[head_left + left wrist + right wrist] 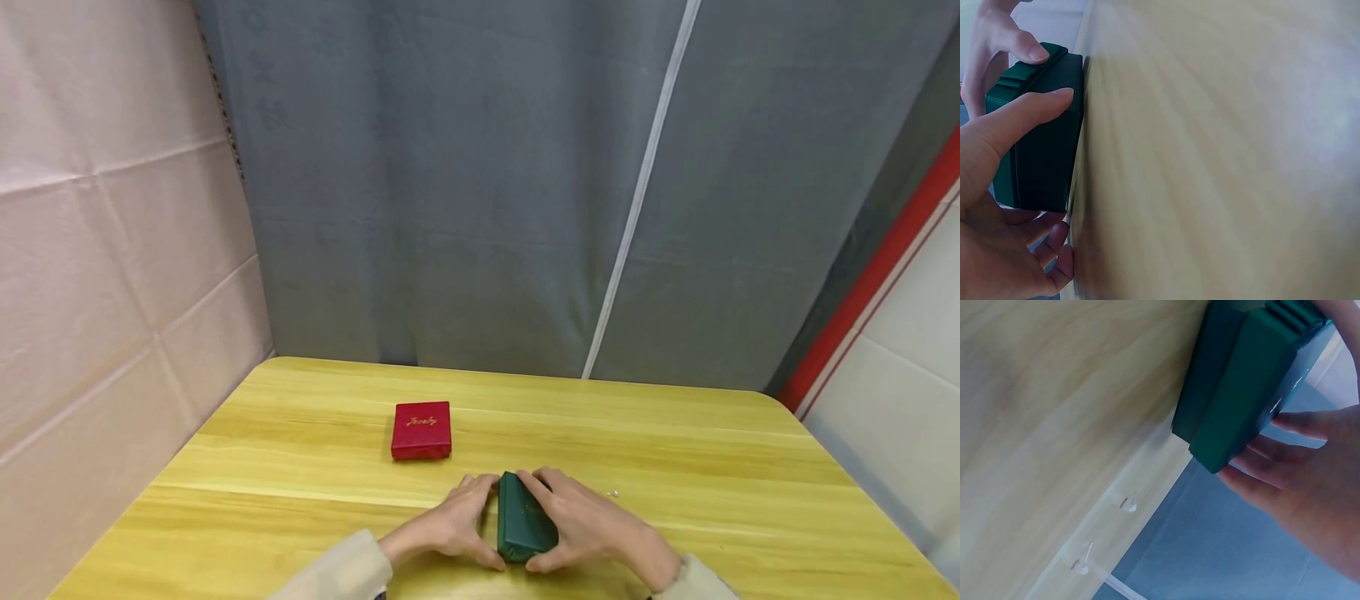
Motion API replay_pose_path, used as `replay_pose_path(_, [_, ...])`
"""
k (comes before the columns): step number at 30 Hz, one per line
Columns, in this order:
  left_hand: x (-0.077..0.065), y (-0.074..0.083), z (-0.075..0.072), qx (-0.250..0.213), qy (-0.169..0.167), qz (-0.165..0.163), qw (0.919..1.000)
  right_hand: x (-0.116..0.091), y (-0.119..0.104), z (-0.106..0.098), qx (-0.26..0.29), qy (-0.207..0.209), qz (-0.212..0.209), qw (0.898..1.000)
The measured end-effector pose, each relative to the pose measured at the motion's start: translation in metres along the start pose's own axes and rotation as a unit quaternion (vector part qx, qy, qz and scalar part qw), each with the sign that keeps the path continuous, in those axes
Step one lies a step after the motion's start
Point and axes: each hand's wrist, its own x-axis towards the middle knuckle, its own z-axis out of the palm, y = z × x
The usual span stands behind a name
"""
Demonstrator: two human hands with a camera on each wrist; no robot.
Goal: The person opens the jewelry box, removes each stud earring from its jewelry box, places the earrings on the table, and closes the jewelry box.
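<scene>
A dark green jewelry box [519, 521] with a stepped lid edge sits on the table between both hands, its lid down. My left hand [459, 521] holds its left side, thumb at the near corner and fingers toward the far corner. In the left wrist view the left thumb [1054, 103] lies against the box's side. Gripping from the right is my right hand [585, 517], its fingers over the lid and the thumb near the front. Two small stud earrings, one nearer the box [1129, 505] and one farther off [1080, 567], lie to the right of that hand.
A red box [422, 431] with gold lettering stands farther back on the yellow wood-grain table [300, 433]. Behind the table hangs a grey curtain [450, 208]. A pale cloth wall [112, 250] runs along the left.
</scene>
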Motion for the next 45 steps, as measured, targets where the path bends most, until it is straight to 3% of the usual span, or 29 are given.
replay_pose_path(21, [0.0008, 0.0028, -0.0008, 0.001, 0.001, -0.005, 1.0, 0.0061, -0.0017, -0.0032, -0.015, -0.004, -0.008, 1.0])
replay_pose_path(32, [0.0012, 0.0024, -0.001, 0.007, 0.0, -0.002, 1.0, 0.0068, 0.0003, -0.003, -0.042, 0.025, -0.038, 0.998])
replay_pose_path(45, [0.0016, 0.0026, -0.0019, 0.017, -0.008, -0.004, 0.9998, 0.0092, -0.001, -0.0022, -0.04, -0.008, -0.013, 0.999])
